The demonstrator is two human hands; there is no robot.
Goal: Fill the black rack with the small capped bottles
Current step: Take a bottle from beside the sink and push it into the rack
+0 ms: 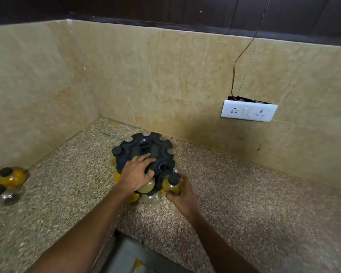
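The black round rack [156,148] with notched rim stands on the speckled counter near the corner. My left hand [135,174] lies flat on its top, fingers spread. My right hand [180,196] grips a small black-capped bottle [172,184] of yellowish contents at the rack's near right edge. Another capped bottle [117,151] hangs in a notch on the rack's left. More bottles [148,187] sit low around the rack's near side, partly hidden by my hands. Two loose capped bottles [12,177] stand at the far left.
Beige marble walls meet in a corner just behind the rack. A white socket plate [248,111] is on the right wall, with a thin wire [242,56] running up. The counter's front edge [156,241] drops off below my arms.
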